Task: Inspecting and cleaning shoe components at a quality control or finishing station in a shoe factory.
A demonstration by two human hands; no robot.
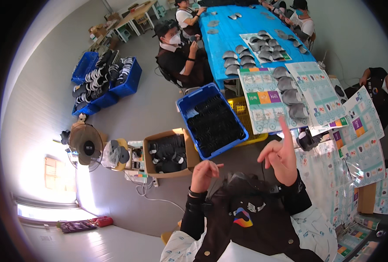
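My right hand (282, 160) is raised in front of the near table edge, its index finger stretched upward and the others loosely bent; nothing shows in it. That fingertip overlaps the lower edge of a printed sheet (256, 114), though touching cannot be told. A column of grey, cup-shaped pieces (289, 97) lies on this sheet. Lower and to the left, my left hand (206, 175) is curled, one finger sticking out to the right, with nothing visible in it. The blue crate (185, 106) of black curved pieces stands just beyond it. Between my hands sits a dark, blurred object (242, 183) near my chest.
A cardboard box (167, 174) of black pieces, a fan (85, 146) and loose cables stand on the left. More blue crates (130, 85) lie farther off. People sit around the blue-covered table (220, 37). Printed sheets (362, 131) hang at right; a yellow crate (242, 109) adjoins the table.
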